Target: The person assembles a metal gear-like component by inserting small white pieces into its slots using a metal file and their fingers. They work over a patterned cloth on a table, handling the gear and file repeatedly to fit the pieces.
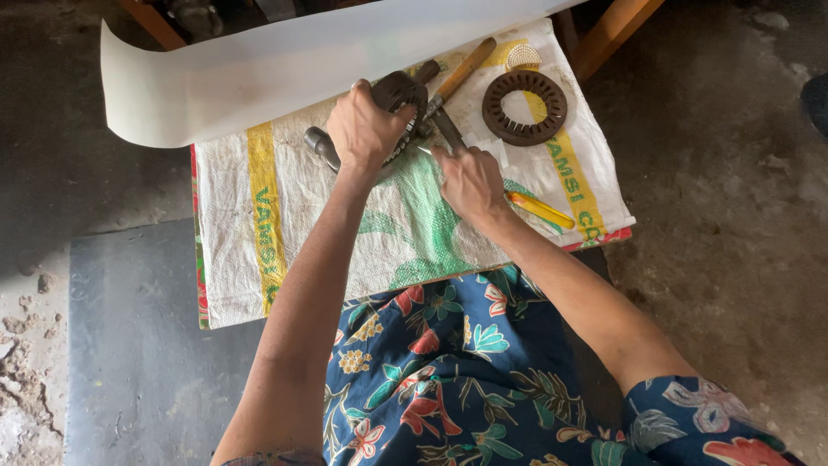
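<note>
Across the middle of the frame a white woven sack (285, 224) with yellow stripes covers a small table. Along the top a pale sheet (259, 69) curls over it. At upper right lies a dark toothed ring (524, 107), with a wooden-handled tool (461, 73) just left of it. At upper centre the left hand (366, 129) is wrapped tightly around a dark round burner part (398, 93). Just right, the right hand (470, 181) has its fingers closed on a thin metal tool (447, 128) whose tip meets the part; a yellow handle (539, 210) pokes out beside that hand.
</note>
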